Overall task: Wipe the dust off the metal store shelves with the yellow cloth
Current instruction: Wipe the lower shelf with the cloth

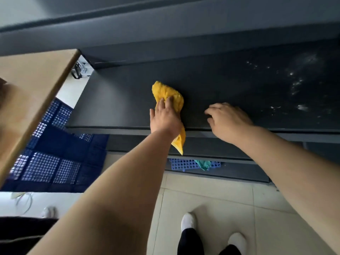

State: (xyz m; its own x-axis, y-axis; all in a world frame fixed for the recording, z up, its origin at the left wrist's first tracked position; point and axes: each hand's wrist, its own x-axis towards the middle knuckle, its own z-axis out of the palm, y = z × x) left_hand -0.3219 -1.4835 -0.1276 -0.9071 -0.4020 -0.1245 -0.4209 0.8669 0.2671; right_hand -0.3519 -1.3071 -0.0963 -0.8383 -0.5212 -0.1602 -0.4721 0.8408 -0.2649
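Observation:
A dark grey metal shelf [119,100] runs across the middle of the view. The crumpled yellow cloth [166,92] lies on it near the front edge, and one corner hangs down over the shelf lip. My left hand [165,116] presses on the cloth with its fingers spread over it. My right hand [228,120] rests on the bare shelf surface just to the right, fingers curled and holding nothing. White dust patches [298,83] show on the right part of the shelf.
A higher shelf [165,34] juts out above. Lower shelves sit beneath, one carrying a blue perforated basket [184,163] with a teal cloth [203,164]. A tan board [27,92] and stacked dark blue crates [55,159] stand at the left. My feet are on a tiled floor [220,199].

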